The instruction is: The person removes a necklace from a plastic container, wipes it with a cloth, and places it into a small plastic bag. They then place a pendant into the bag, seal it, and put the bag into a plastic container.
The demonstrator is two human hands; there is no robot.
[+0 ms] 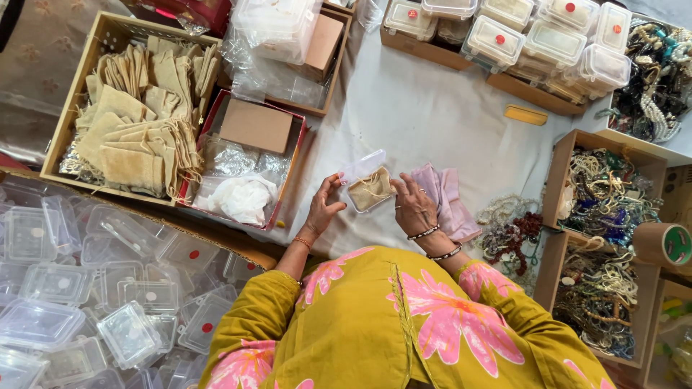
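A small clear plastic box (368, 189) lies on the white cloth with its hinged lid (362, 166) tipped open at the back. Inside it sits a beige drawstring pouch (370, 191). My left hand (323, 207) pinches the box's left edge. On the box's right edge rests my right hand (414, 205), fingers spread over it and pressing the pouch side. Both wrists carry bangles. A pink cloth (448, 196) lies just right of my right hand.
A wooden tray of beige pouches (137, 115) stands at the left, beside a red box (245, 155) with cardboard and white tissue. Several empty clear boxes (86, 288) fill the lower left. Filled lidded boxes (533, 39) line the back; bead necklaces (602, 194) and a tape roll (664, 243) lie right.
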